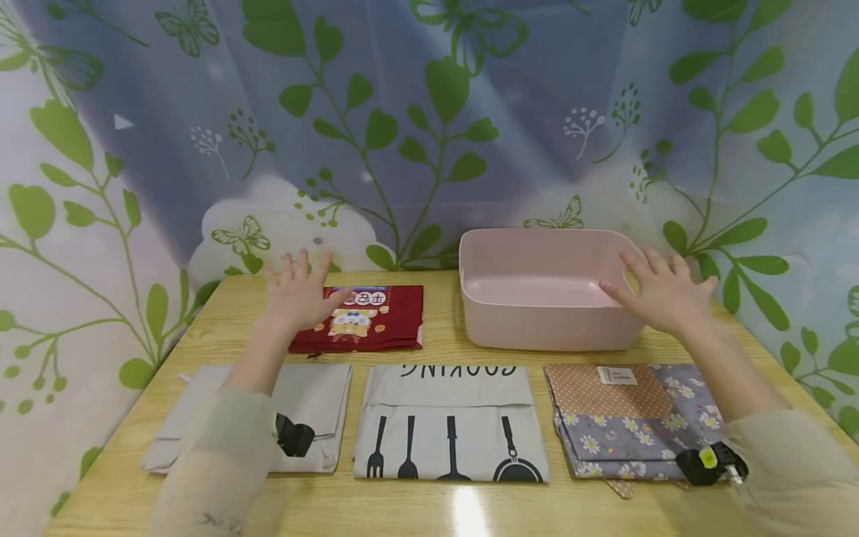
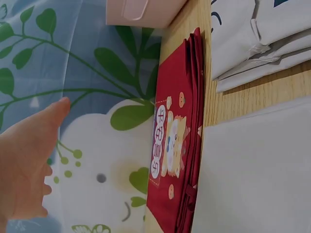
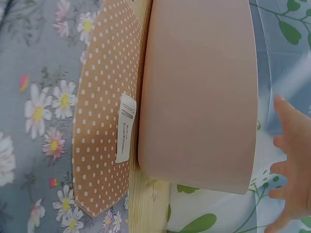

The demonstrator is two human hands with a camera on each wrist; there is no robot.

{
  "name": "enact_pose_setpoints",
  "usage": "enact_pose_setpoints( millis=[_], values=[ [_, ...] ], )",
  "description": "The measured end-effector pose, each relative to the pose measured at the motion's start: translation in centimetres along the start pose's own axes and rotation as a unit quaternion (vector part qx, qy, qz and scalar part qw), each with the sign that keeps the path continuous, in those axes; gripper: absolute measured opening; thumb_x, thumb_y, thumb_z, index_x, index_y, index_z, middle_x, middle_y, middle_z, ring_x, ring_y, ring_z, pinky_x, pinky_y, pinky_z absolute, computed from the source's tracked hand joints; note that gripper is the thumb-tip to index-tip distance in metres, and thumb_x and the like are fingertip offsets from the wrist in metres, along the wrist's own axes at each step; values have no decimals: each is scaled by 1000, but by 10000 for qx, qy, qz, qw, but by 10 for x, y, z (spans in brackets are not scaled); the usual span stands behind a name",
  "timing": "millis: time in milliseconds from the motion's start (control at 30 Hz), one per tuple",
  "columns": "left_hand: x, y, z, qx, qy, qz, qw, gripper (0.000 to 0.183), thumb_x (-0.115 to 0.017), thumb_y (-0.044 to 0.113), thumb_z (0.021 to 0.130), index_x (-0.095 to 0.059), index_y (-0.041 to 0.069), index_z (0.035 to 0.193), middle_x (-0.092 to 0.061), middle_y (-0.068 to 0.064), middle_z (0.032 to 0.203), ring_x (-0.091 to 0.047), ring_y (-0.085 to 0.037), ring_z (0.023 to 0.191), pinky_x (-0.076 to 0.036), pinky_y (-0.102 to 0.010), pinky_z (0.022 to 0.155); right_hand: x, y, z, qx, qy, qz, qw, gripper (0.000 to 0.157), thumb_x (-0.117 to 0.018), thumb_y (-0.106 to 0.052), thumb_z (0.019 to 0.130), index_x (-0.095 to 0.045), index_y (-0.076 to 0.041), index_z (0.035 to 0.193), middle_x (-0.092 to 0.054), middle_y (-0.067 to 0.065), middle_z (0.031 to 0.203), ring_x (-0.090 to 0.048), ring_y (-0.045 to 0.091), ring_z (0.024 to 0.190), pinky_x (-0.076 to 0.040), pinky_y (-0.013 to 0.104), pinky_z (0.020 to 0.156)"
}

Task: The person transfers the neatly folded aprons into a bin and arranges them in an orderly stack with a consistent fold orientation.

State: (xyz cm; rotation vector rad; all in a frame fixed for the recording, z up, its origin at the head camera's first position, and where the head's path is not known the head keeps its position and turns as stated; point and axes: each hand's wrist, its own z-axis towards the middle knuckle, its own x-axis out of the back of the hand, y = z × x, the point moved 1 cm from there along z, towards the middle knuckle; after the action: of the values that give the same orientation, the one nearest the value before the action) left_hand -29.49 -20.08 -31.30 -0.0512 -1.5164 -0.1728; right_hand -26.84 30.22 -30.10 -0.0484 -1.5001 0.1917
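Observation:
My left hand [image 1: 300,297], fingers spread, hovers over the left side of a folded red cloth [image 1: 396,321] with a cartoon animal print; the left wrist view shows the hand [image 2: 24,160] apart from it. At the right, my right hand [image 1: 667,294] is held with spread fingers above the right end of a pink plastic bin [image 1: 550,328]. In the right wrist view that hand [image 3: 294,165] stands apart from the bin [image 3: 199,97]. Neither hand holds anything. The part of the bin's interior that shows has nothing in it.
Along the front lie a folded plain light-grey cloth [image 1: 305,395], a folded white cloth [image 1: 450,440] printed with utensils and "COOKING", and a folded grey daisy-print cloth [image 1: 631,440] with a dotted brown pocket. A patterned curtain [image 1: 376,171] hangs behind the wooden table [image 1: 443,313].

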Motion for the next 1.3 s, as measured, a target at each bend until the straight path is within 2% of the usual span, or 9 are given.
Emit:
enact_pose_setpoints(
  millis=[133,300,467,800,900,1000,1133,1233,1300],
  values=[
    [2,2,-5,11,100,-15,9999,76,-36,56,93,-11,10,149,-6,-32,148,-1,-52,133,5,-68,101,0,-7,-4,114,268,-206,9994,83,-27,-69,88,-12,-15,150,-11,27,148,-7,54,129,-5,81,86],
    [4,8,-11,9,97,44,9999,73,-39,51,94,-20,4,147,-21,-30,145,-15,-49,132,-4,-67,103,1,-13,-12,347,643,-436,9964,79,-29,-65,91,-23,-8,146,-23,27,144,-20,51,126,-18,73,91],
    [8,13,-17,-44,138,80,9999,68,-43,45,94,-30,-1,142,-33,-28,140,-27,-48,127,-17,-63,103,2,-19,-20,525,851,-505,9937,75,-33,-60,93,-34,0,140,-32,28,139,-29,52,120,-24,70,91],
    [5,14,-29,-343,736,193,9965,56,-48,40,94,-48,-5,128,-49,-27,127,-43,-44,118,-33,-59,97,1,-26,-37,762,1001,-576,9904,67,-42,-53,94,-40,-1,137,-38,25,136,-35,50,117,-29,68,89],
    [3,18,-35,-456,827,335,9950,53,-48,40,93,-52,-3,124,-53,-24,123,-47,-42,114,-36,-58,94,-2,-27,-43,826,941,-569,9905,67,-45,-51,93,-42,-1,136,-39,25,136,-41,52,112,-37,65,81],
    [0,22,-41,-532,856,427,9940,51,-50,39,93,-54,-2,123,-56,-22,120,-50,-40,112,-39,-56,92,-3,-29,-48,985,1063,-532,9880,60,-52,-46,92,-47,-1,131,-46,26,130,-52,50,95,-46,55,64],
    [-5,29,-48,-637,840,324,9939,49,-53,36,91,-56,-4,118,-59,-22,112,-55,-38,103,-47,-51,84,-4,-34,-54,1185,1213,-498,9843,47,-57,-38,90,-55,-3,122,-56,26,118,-57,38,66,-43,40,44],
    [-10,34,-54,-686,818,175,9941,45,-57,35,90,-59,-6,109,-61,-20,99,-58,-35,90,-52,-46,72,-7,-39,-59,1245,1081,-462,9852,43,-57,-36,91,-58,-3,118,-58,25,115,-60,41,73,-49,46,53],
    [-13,37,-58,-713,792,149,9942,44,-58,35,89,-60,-5,105,-61,-18,91,-58,-32,82,-53,-42,65,-11,-42,-63,1313,991,-469,9853,42,-56,-34,91,-59,-2,118,-59,24,114,-59,45,87,-49,54,65]
  ],
)
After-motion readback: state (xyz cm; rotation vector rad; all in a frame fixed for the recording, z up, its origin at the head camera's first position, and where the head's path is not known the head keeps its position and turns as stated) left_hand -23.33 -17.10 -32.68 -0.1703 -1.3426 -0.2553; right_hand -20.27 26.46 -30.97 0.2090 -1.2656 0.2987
